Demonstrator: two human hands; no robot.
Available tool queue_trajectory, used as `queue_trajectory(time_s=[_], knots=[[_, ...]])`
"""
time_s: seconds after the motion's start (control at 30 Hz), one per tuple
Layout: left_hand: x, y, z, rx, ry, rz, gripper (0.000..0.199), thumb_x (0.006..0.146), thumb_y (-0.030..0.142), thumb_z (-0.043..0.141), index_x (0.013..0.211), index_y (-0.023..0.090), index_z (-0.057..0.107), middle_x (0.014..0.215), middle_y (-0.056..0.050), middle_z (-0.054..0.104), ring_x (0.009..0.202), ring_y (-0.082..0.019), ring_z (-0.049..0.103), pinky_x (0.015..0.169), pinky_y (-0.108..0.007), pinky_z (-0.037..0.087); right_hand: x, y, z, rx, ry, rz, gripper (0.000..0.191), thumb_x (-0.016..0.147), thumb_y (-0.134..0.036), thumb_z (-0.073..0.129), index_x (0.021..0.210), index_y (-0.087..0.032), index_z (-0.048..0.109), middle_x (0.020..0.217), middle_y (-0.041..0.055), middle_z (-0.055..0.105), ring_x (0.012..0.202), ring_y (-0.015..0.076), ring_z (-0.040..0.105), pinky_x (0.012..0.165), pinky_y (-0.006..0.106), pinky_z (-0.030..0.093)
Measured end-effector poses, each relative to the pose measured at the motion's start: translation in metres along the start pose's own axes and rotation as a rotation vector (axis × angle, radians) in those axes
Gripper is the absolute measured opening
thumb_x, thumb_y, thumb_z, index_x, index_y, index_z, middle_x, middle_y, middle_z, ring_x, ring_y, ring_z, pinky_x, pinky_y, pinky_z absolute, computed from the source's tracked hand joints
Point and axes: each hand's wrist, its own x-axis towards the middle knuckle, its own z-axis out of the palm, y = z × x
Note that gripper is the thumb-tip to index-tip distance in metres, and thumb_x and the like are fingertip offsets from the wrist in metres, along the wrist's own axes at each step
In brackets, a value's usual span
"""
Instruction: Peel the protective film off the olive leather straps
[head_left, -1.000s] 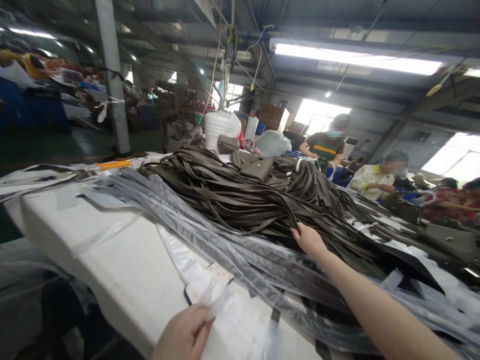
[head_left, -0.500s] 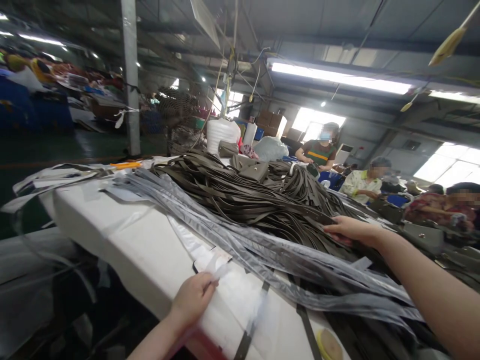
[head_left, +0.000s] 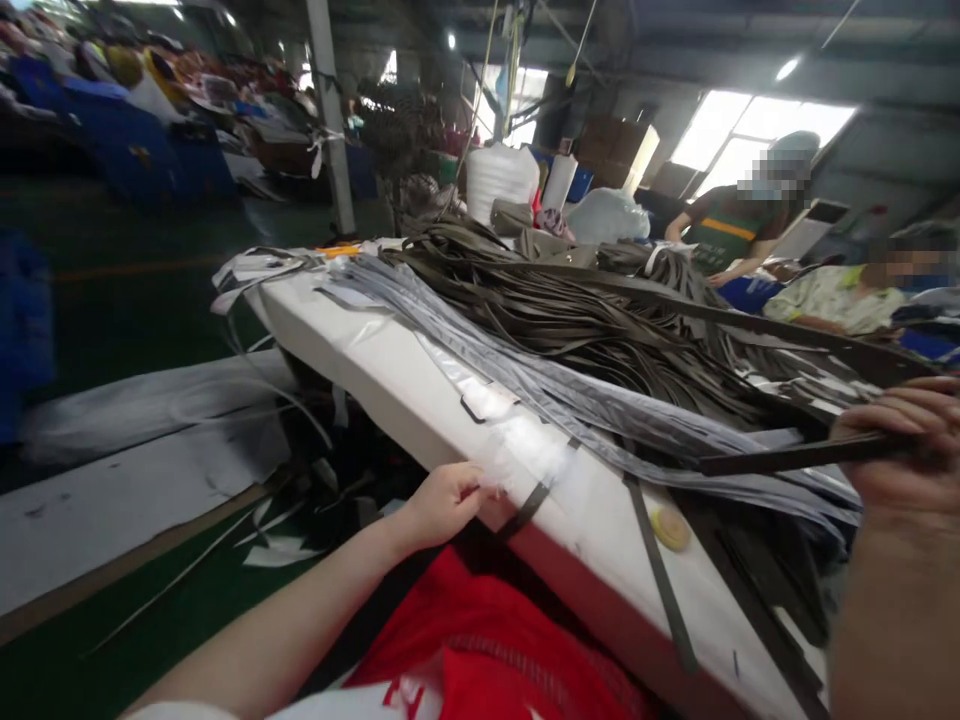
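Note:
At the right edge, my right hand [head_left: 911,440] is closed in a fist around a dark olive strap [head_left: 795,456], whose end sticks out to the left over the pile. My left hand [head_left: 450,500] is at the table's near edge, finger and thumb pinched on what looks like a thin piece of clear plastic [head_left: 514,462], blurred at the fingertips. A large heap of dark olive straps [head_left: 585,320] covers the far side of the table. Long grey, plastic-wrapped strips [head_left: 540,375] lie along its near side.
The white-covered table [head_left: 360,335] carries a yellow tape roll [head_left: 670,528] and loose dark strips [head_left: 660,575]. Two co-workers sit or stand beyond, one in a striped top [head_left: 727,235]. A metal post [head_left: 330,120] rises at the back left. White board [head_left: 142,500] and scraps lie on the floor.
My right hand has drawn a strap from the heap towards me and to the right. My left hand has come back to the table's near edge. The view has turned downward.

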Motion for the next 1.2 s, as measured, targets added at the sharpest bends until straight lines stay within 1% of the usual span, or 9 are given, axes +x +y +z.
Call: queue_trajectory(time_s=[0.1,0.23,0.33,0.4,0.5,0.6,0.77,1.0,1.2], knots=[[-0.017,0.015,-0.005,-0.146,-0.050,-0.010,0.039,0.096,0.042,0.047,0.084,0.014,0.072,0.084,-0.007,0.073,0.079,-0.017,0.066,0.078,-0.026,0.051,-0.034,0.044,0.004,0.146,-0.019,0.138,0.044,0.104,-0.029,0.034,0.074,-0.024,0.067,0.050,-0.0048,0.062,0.036,0.0013,0.049,0.039,0.021,0.038],[-0.028,0.036,-0.012,-0.332,-0.100,0.020,0.043,0.096,0.050,0.049,0.081,0.016,0.072,0.096,-0.009,0.075,0.098,-0.022,0.067,0.092,-0.035,0.050,-0.086,0.132,0.020,0.124,-0.103,0.453,0.012,0.087,-0.025,0.073,0.078,-0.020,0.066,0.052,-0.0103,0.046,0.035,-0.0009,0.037,0.039,0.010,0.041],[-0.030,0.048,-0.009,-0.249,-0.198,0.076,0.040,0.098,0.044,0.046,0.081,0.021,0.073,0.099,-0.004,0.076,0.119,-0.025,0.060,0.120,-0.052,0.015,-0.112,0.180,0.030,0.197,-0.151,0.534,0.019,0.078,-0.026,0.082,0.085,-0.020,0.066,0.059,-0.0104,0.045,0.040,-0.0006,0.036,0.044,0.010,0.043],[-0.032,0.052,-0.001,-0.212,-0.268,0.076,0.039,0.099,0.043,0.045,0.082,0.023,0.074,0.102,-0.002,0.076,0.122,-0.025,0.058,0.120,-0.055,-0.005,-0.122,0.195,0.035,0.288,-0.169,0.569,0.020,0.078,-0.026,0.082,0.086,-0.020,0.066,0.064,-0.0096,0.047,0.044,0.0000,0.039,0.050,0.011,0.045],[-0.034,0.051,0.015,-0.335,-0.388,0.071,0.046,0.099,0.049,0.042,0.084,0.020,0.074,0.102,-0.007,0.076,0.108,-0.024,0.066,0.116,-0.047,0.028,-0.127,0.201,0.035,0.351,-0.160,0.581,0.013,0.082,-0.023,0.078,0.087,-0.022,0.066,0.067,-0.0085,0.050,0.048,0.0016,0.043,0.054,0.012,0.046],[-0.038,0.046,0.025,-0.432,-0.445,0.041,0.051,0.099,0.051,0.040,0.087,0.014,0.073,0.093,-0.012,0.075,0.091,-0.022,0.070,0.089,-0.033,0.052,-0.127,0.199,0.024,0.173,-0.176,0.628,0.011,0.082,-0.029,0.072,0.090,-0.022,0.071,0.075,-0.0034,0.061,0.058,0.0068,0.055,0.062,0.019,0.051],[-0.046,0.035,0.018,-0.338,-0.441,-0.026,0.048,0.098,0.047,0.043,0.088,0.011,0.074,0.087,-0.012,0.074,0.084,-0.019,0.068,0.083,-0.028,0.052,-0.141,0.199,-0.006,-0.145,-0.291,0.824,0.030,0.087,-0.037,0.060,0.104,-0.015,0.073,0.101,0.0098,0.071,0.095,0.0230,0.066,0.093,0.040,0.050],[-0.069,0.014,0.013,-0.547,-0.538,-0.237,0.056,0.092,0.060,0.050,0.089,0.009,0.072,0.087,-0.014,0.073,0.076,-0.019,0.066,0.071,-0.027,0.051,-0.156,0.210,-0.041,-0.283,-0.477,0.914,0.037,0.084,-0.037,0.068,0.111,-0.012,0.070,0.082,0.0080,0.070,0.062,0.0157,0.063,0.059,0.026,0.049],[-0.071,0.011,0.008,-0.531,-0.388,-0.231,0.042,0.094,0.047,0.056,0.084,0.010,0.073,0.087,-0.012,0.073,0.079,-0.018,0.066,0.077,-0.027,0.051,-0.156,0.209,-0.043,-0.126,-0.527,0.878,0.041,0.076,-0.022,0.065,0.115,-0.010,0.069,0.112,0.0155,0.070,0.104,0.0256,0.065,0.094,0.034,0.050]])
